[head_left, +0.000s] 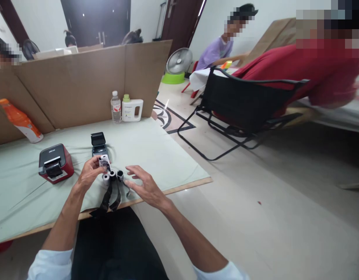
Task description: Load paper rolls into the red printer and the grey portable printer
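Showing: seated person at low table [156,155] w/ pale green cover, both hands near its front edge.
Left hand [89,174]: fingers curled, thumb and fingertips pinching a small white paper roll [104,161], held just above the table.
Paper roll: white w/ dark printed patch on its side; at 12 o'clock from the spools, just in front of the small black printer.
Right hand [145,186]: palm down, fingers spread and loosely extended, holding nothing; fingertips close to the spools, contact cannot be told.
Spools [112,175]: three small cores, two grey and one black, side by side between the hands; dark ribbon strip [111,196] trails from them toward 6 o'clock over the table edge.
Small black printer [98,146]: lid up, at 12 o'clock from the left hand.
Red-and-black printer [55,163]: at 9 o'clock from the left hand, well apart.
Orange bottle [20,121]: tilted against the cardboard screen [80,81], far at 10 o'clock.
Clear water bottle [115,107] and white jug [132,109]: upright, side by side at the table's far edge, 12 o'clock.
Surroundings: black folding chair [243,105] at 2 o'clock; floor fan [178,64] beyond; other persons seated behind.
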{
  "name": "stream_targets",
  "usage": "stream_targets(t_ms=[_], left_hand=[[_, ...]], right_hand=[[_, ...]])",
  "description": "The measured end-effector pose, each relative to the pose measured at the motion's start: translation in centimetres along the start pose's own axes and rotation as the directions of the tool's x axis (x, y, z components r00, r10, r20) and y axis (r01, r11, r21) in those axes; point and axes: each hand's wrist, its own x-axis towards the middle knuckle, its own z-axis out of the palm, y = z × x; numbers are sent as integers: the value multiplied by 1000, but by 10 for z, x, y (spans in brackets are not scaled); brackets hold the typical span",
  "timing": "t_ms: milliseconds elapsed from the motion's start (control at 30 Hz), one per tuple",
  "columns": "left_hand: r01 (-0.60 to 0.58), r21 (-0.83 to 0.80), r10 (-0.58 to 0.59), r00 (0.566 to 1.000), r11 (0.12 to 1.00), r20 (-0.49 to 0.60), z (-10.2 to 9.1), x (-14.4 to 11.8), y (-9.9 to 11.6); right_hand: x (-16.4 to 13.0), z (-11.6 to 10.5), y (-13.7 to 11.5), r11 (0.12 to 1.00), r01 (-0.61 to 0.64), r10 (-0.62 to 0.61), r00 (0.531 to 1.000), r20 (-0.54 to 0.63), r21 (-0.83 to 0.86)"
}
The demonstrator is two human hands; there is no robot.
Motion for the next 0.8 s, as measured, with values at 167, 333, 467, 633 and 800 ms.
stream_targets(t_ms=[167, 333, 467, 633, 800], left_hand=[[-26, 18, 25, 999, 1000, 40, 6, -1, -1], [-41, 16, 39, 994, 999, 100, 3, -4, 0], [-4, -67, 12, 994, 998, 112, -1, -3, 0], [-41, -54, 47, 992, 998, 115, 0, -1, -1], [-76, 38, 73, 994, 996, 81, 1, -2, -1]], right_hand=[[50, 28, -3, 994, 15, -16, 1000, 5, 107], [70, 43, 4, 994, 52, -49, 998, -30, 101], [72, 44, 3, 991, 47, -41, 998, -57, 126], [69, 45, -10, 982, 3, 8, 998, -61, 190], [66, 43, -22, 950, -91, 118, 990, -75, 298]])
